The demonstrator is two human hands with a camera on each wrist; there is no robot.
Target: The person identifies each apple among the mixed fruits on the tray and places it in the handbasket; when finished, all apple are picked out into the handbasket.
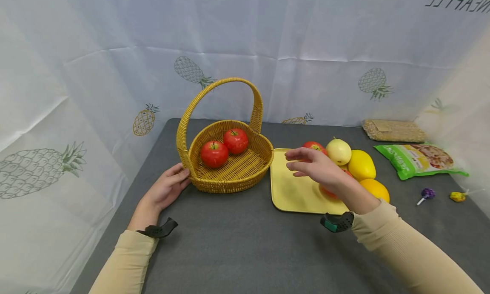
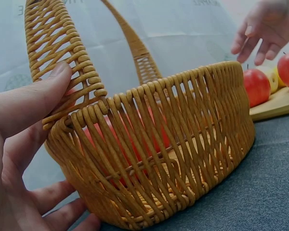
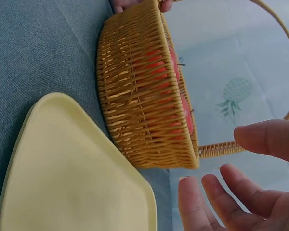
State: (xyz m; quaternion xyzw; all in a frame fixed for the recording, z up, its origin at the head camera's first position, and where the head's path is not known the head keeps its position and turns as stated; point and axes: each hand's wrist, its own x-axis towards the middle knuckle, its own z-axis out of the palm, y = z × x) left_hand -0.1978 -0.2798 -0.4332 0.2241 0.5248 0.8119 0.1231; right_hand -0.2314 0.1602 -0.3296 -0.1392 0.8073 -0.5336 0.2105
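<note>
Wicker basket (image 1: pixel 226 186) is lying at nine o'clock from the empty right hand (image 1: pixel 315 165), fingers (image 3: pixel 191 204) wide; the nearer left hand (image 1: pixel 167 187) is gripping it.

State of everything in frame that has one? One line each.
Basket: upright, handle raised
Two red apples: inside basket, side by side
Tray: lying flat, partly covered
Fruit cluster: partly hidden
Left hand: grips basket at handle base
Right hand: empty, fingers relaxed, above tray
Green packet: lying flat, seal unclear
Tan packet: lying flat
Purple lollipop: lying down
</note>
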